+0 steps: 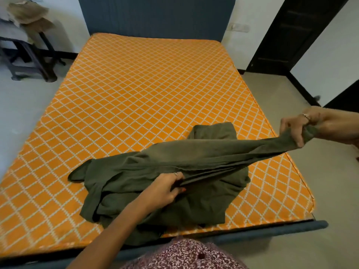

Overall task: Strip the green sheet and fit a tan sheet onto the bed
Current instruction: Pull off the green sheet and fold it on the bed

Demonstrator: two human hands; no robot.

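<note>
Step in hand: green sheet already off the mattress, now being gathered or folded, so stripping looks nearly done and the tan fitting not yet begun. Nearest, left hand reaches in from the foot of the bed, forearm angled up and right, fingers curled pinching a bunched edge of the sheet at the middle of the pile. Sheet lies heaped on the near right part of the mattress, a bit spilling over the foot edge toward the person. From the left hand's pinch a taut band of cloth runs up and right to the right hand, held out past the mattress's right edge, above the floor, fingers closed round the sheet's end. Next move probably calls for bringing the two grips together, then lifting the bundle clear and setting it aside. Far left, tan cloth draped on a stool, likely the tan sheet, though too small to be sure.
</note>
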